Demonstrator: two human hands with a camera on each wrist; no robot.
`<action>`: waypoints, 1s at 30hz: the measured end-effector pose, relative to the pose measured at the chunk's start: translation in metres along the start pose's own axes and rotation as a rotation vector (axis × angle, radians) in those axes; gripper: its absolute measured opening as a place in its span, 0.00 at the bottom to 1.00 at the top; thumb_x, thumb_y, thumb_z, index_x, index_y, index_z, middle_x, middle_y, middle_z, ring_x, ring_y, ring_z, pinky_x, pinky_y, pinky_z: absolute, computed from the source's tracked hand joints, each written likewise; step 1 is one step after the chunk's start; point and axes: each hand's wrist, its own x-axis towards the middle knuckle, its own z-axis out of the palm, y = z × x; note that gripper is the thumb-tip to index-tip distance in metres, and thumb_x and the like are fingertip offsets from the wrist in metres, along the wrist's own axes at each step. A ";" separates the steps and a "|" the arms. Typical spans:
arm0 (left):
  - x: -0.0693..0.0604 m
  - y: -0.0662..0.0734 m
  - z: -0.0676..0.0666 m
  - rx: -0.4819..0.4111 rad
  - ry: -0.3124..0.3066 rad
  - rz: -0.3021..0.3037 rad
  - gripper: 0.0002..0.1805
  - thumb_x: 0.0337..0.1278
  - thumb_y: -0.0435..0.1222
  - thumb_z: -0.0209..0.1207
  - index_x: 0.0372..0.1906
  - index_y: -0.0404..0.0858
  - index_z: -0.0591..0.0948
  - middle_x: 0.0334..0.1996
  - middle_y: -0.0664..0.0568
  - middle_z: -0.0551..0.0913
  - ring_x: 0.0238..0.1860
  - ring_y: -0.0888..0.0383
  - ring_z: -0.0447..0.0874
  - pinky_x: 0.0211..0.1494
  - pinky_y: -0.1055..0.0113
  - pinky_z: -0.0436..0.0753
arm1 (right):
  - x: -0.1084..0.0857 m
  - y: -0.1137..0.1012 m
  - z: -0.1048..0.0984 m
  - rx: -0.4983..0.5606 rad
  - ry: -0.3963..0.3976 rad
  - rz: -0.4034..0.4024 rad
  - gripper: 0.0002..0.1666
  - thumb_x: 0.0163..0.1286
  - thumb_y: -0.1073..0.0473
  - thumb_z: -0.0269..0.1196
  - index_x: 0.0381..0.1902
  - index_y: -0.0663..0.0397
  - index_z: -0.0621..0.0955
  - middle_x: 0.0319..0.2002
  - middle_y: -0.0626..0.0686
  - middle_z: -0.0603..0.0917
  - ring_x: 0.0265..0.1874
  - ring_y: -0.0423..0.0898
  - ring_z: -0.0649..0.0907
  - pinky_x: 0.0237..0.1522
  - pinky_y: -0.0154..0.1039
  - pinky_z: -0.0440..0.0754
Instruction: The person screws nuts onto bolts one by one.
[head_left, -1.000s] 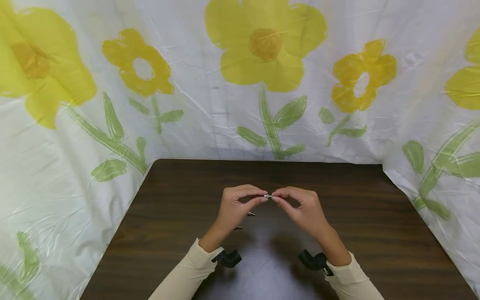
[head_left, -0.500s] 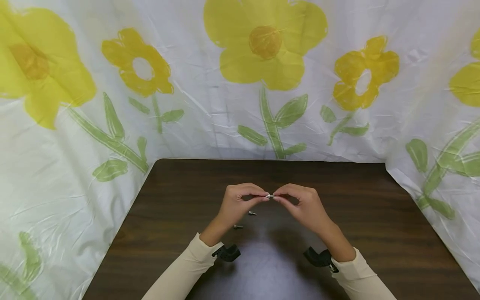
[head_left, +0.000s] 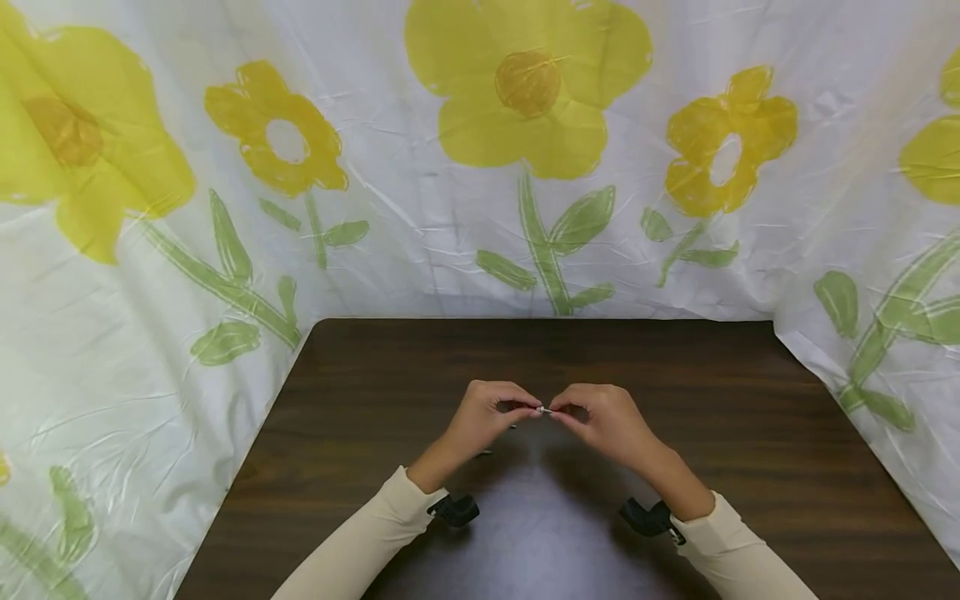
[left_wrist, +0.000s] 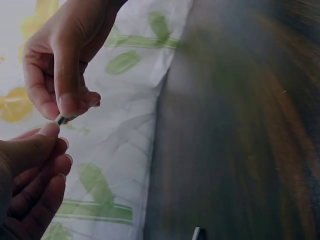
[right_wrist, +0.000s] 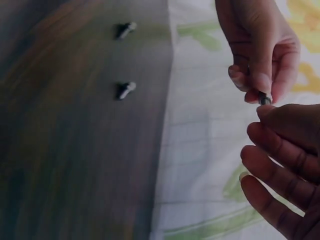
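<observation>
Between my two hands, above the table, is a small silvery metal bolt point(head_left: 544, 409). My left hand point(head_left: 486, 417) pinches one end of it between thumb and fingertips. Its other end is pinched by the thumb and index finger of my right hand point(head_left: 611, 425). In the right wrist view, a short dark-and-metal part of the held bolt point(right_wrist: 265, 100) shows at the fingertips; the rest is covered. The left wrist view shows just a sliver of this bolt point(left_wrist: 60, 120). Whether a nut sits on it I cannot tell.
Two more bolts lie on the dark wooden table point(head_left: 375, 433), the upper bolt point(right_wrist: 128, 27) and lower bolt point(right_wrist: 127, 90) in the right wrist view. My left hand and wrist partly hide them in the head view. A flowered white cloth point(head_left: 420, 225) hangs behind the table.
Both hands have come slightly lower in the head view and a little to the right, still pinching the bolt. The loose bolts are now more covered by the left hand than half a second ago.
</observation>
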 end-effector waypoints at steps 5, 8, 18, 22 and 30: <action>-0.002 -0.006 0.006 0.015 -0.045 -0.089 0.05 0.53 0.27 0.72 0.36 0.36 0.90 0.33 0.51 0.90 0.32 0.63 0.87 0.35 0.72 0.85 | -0.005 0.006 0.006 -0.040 -0.033 0.016 0.11 0.53 0.67 0.79 0.32 0.50 0.88 0.29 0.43 0.87 0.23 0.33 0.80 0.24 0.29 0.79; -0.003 -0.008 0.010 0.034 -0.084 -0.134 0.05 0.52 0.26 0.72 0.35 0.34 0.90 0.32 0.49 0.90 0.31 0.63 0.86 0.36 0.73 0.85 | -0.009 0.009 0.010 -0.078 -0.062 0.030 0.10 0.53 0.67 0.79 0.31 0.50 0.89 0.29 0.43 0.87 0.23 0.33 0.80 0.24 0.29 0.78; -0.010 -0.013 0.026 0.225 -0.183 -0.258 0.03 0.54 0.29 0.72 0.34 0.37 0.91 0.32 0.51 0.90 0.29 0.66 0.84 0.34 0.78 0.81 | -0.020 0.016 0.025 -0.175 -0.155 0.034 0.07 0.55 0.64 0.78 0.29 0.48 0.89 0.25 0.40 0.83 0.21 0.32 0.77 0.22 0.29 0.75; -0.011 -0.016 0.031 0.288 -0.223 -0.266 0.02 0.55 0.29 0.72 0.34 0.38 0.91 0.33 0.52 0.90 0.30 0.68 0.84 0.35 0.79 0.80 | -0.023 0.018 0.030 -0.188 -0.182 0.069 0.08 0.54 0.64 0.78 0.29 0.46 0.89 0.25 0.40 0.82 0.21 0.32 0.77 0.22 0.29 0.75; -0.015 -0.018 0.042 0.339 -0.308 -0.325 0.03 0.57 0.29 0.70 0.35 0.39 0.91 0.34 0.54 0.90 0.32 0.69 0.84 0.36 0.80 0.79 | -0.029 0.023 0.040 -0.170 -0.279 0.120 0.07 0.57 0.64 0.77 0.29 0.47 0.89 0.26 0.42 0.84 0.21 0.34 0.78 0.22 0.30 0.75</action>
